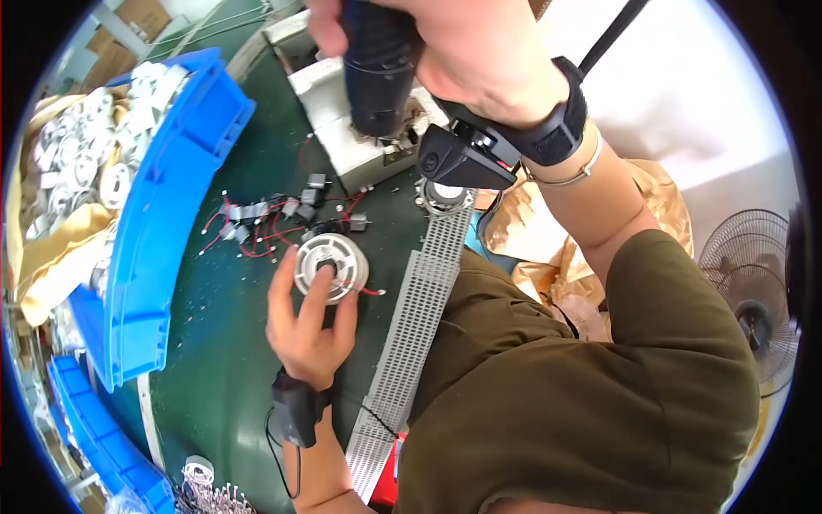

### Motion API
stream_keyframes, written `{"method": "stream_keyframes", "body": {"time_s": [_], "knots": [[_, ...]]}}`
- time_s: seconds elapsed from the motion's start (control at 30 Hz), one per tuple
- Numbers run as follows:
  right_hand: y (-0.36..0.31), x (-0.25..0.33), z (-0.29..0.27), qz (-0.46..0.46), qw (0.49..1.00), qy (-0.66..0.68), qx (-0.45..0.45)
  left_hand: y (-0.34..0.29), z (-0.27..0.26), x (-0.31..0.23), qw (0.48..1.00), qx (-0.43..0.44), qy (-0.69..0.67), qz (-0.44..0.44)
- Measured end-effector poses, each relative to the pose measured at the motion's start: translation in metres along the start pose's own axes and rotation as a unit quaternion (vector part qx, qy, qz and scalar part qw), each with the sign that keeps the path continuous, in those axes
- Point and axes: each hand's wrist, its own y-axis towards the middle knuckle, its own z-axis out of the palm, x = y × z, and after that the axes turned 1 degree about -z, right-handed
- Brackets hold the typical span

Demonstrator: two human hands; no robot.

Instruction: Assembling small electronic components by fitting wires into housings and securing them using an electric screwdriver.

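My left hand (310, 338) rests on a white round plastic housing (354, 255) on the green table. One finger reaches into its centre, and others lie along its edge. A thin red wire with a small white plug sticks out beside it. At the top, my right hand (467, 51) is wrapped round a black cylindrical powered screwdriver (379, 73), partly cut off by the frame. Its lower end points down into a white block-like fixture (351, 158); the tip and what it meets are hidden. Several small grey motors (308, 195) with red wires lie beyond the housing.
A large blue bin (184, 197) full of white plastic parts (81, 154) stands at the left, with a second blue bin (103, 437) below. A perforated metal strip (411, 300) runs along the table's near edge, another round part (445, 197) at its top. A fan (753, 300) stands right.
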Motion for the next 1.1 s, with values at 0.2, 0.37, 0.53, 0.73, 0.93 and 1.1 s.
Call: {"method": "stream_keyframes", "body": {"time_s": [0.2, 0.37, 0.53, 0.73, 0.93, 1.1], "knots": [[-0.02, -0.006, -0.025, 0.042, 0.995, -0.018, -0.086, -0.004, 0.0, 0.001, 1.0, 0.01, -0.008, -0.005], [-0.026, -0.019, -0.037, 0.034, 0.995, -0.044, -0.079, -0.007, 0.002, 0.001, 1.0, 0.015, -0.007, -0.002], [-0.028, -0.02, -0.037, 0.041, 0.995, 0.002, -0.088, -0.007, 0.001, 0.001, 1.0, 0.011, -0.011, -0.002], [-0.03, -0.013, -0.028, 0.02, 0.995, -0.043, -0.091, -0.008, 0.001, 0.002, 1.0, 0.012, -0.015, -0.006], [-0.03, -0.024, -0.035, 0.021, 0.997, 0.004, -0.074, -0.006, 0.001, 0.001, 1.0, 0.014, -0.013, -0.002], [-0.026, -0.029, -0.036, 0.043, 0.994, -0.075, -0.065, -0.005, 0.001, -0.001, 1.0, 0.026, -0.016, -0.005]]}}
